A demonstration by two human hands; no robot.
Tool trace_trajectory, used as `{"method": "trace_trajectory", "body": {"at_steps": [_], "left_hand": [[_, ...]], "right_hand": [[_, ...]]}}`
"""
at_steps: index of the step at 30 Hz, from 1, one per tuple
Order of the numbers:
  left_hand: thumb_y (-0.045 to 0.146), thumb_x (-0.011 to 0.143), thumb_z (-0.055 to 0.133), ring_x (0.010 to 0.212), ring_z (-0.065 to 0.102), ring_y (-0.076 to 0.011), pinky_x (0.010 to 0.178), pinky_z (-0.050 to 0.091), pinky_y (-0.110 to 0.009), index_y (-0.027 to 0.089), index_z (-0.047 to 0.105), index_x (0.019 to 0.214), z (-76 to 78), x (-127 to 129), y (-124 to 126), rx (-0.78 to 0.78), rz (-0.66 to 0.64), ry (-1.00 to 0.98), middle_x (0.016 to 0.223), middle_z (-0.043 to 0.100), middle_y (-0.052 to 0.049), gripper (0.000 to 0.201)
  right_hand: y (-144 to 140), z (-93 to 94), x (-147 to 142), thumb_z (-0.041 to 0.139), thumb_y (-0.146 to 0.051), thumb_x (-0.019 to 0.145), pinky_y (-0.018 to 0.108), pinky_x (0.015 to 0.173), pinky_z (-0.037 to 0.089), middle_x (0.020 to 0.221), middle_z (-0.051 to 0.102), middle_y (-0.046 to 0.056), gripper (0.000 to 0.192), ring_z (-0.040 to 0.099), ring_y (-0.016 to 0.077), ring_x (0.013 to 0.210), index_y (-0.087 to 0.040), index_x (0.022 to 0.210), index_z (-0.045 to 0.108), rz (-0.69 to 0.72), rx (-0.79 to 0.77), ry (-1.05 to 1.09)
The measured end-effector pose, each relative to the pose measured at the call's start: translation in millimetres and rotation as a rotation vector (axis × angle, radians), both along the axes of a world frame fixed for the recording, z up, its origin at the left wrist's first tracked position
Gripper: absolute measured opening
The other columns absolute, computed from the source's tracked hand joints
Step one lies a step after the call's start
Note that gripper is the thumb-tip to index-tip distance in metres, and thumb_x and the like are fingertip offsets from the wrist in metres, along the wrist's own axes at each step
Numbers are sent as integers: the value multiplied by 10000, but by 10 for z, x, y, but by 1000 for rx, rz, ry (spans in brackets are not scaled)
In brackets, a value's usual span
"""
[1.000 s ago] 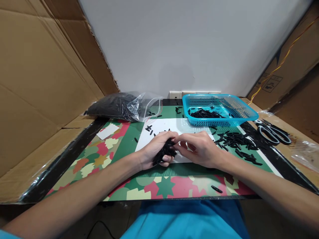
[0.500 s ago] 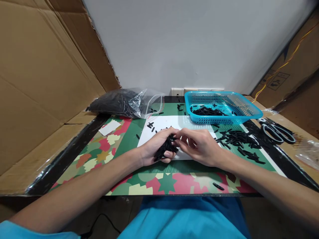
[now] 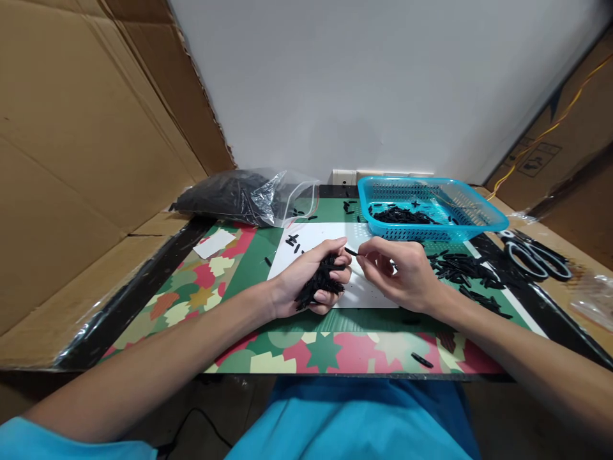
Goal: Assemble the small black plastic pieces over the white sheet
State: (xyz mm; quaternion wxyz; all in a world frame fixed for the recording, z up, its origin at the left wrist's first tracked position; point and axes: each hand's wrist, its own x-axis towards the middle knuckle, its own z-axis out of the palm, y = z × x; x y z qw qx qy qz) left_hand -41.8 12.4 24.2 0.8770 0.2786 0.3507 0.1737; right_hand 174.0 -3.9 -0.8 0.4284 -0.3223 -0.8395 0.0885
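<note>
Black pieces (image 3: 323, 281): bunched in left hand (image 3: 302, 275), above white sheet (image 3: 357, 291) on table (image 3: 325, 354). Fingers of that hand curled round the bunch. Right hand (image 3: 400, 268) close by, thumb and forefinger pinching one slim piece (image 3: 351, 252), its tip just beside left thumb; cannot tell whether touching. More in blue basket (image 3: 431, 234) beyond, and in a loose pile (image 3: 460, 268) near right hand. Scissors (image 3: 536, 259) to the right. Small printed pictograms (image 3: 539, 160) on cardboard at far right, framed in a box, too faint to read.
</note>
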Motion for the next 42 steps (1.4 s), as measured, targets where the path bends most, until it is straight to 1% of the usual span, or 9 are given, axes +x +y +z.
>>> {"method": "trace_trajectory", "body": {"at_steps": [5, 9, 15, 18, 20, 26, 32, 36, 42], "left_hand": [[484, 890, 697, 320, 376, -53, 280, 293, -165, 228, 426, 787, 25, -4, -13, 19, -18, 27, 632, 389, 102, 386], [455, 893, 683, 322, 371, -55, 283, 299, -169, 228, 425, 782, 25, -5, -17, 38, -6, 39, 626, 382, 102, 361], [482, 891, 682, 335, 352, -51, 292, 291, -165, 219, 402, 743, 17, -7, -10, 43, -35, 60, 601, 358, 98, 411], [510, 892, 677, 343, 353, -51, 299, 294, -164, 217, 417, 742, 16, 1, -19, 81, -49, 86, 591, 354, 94, 420], [508, 888, 688, 346, 361, -53, 301, 297, -163, 218, 447, 781, 15, 15, -34, 122, -29, 103, 599, 363, 96, 391], [495, 888, 700, 344, 360, -43, 304, 261, -141, 235, 445, 845, 1, 61, -87, 240, 24, 134, 633, 409, 99, 367], [505, 893, 676, 357, 375, -59, 309, 276, -161, 225, 437, 798, -16, 51, -85, 277, 36, 145, 624, 402, 87, 381], [516, 891, 668, 361, 367, -66, 311, 271, -162, 222, 426, 764, -23, 37, -71, 260, 27, 158, 587, 374, 85, 401], [506, 902, 650, 364, 365, -60, 314, 288, -169, 216, 427, 756, 2, 17, -56, 215, 50, 144, 605, 368, 87, 393]], "right_hand": [[27, -28, 33, 567, -214, 996, 223, 526, 358, 669, 652, -27, 110, 511, 80, 511, -186, 916, 635, -9, 120, -79], [30, -35, 34, 581, -226, 1000, 225, 536, 358, 656, 645, -35, 92, 518, 80, 511, -185, 944, 641, -17, 116, -77], [11, -18, 23, 601, -233, 997, 226, 529, 352, 639, 610, -40, 85, 506, 77, 504, -181, 948, 647, -13, 7, -31], [-2, 11, 23, 595, -216, 985, 226, 540, 365, 639, 587, -43, 70, 510, 83, 517, -184, 957, 651, -3, -71, 1], [-8, 28, 21, 600, -233, 983, 227, 540, 370, 644, 587, -42, 79, 503, 84, 516, -182, 960, 655, 16, -116, 21], [-12, 66, -8, 612, -253, 989, 219, 529, 356, 637, 585, -31, 221, 479, 82, 541, -168, 787, 643, 53, -222, 51], [9, 132, 1, 593, -256, 979, 209, 503, 357, 628, 589, -30, 190, 487, 85, 522, -157, 862, 704, 103, -399, 53], [27, 140, 35, 584, -226, 941, 214, 504, 361, 621, 607, -24, 175, 494, 94, 522, -154, 910, 740, 107, -422, 15], [59, 111, 79, 573, -205, 916, 234, 538, 405, 674, 669, 2, 175, 574, 124, 577, -154, 923, 740, 29, -417, 48]]}}
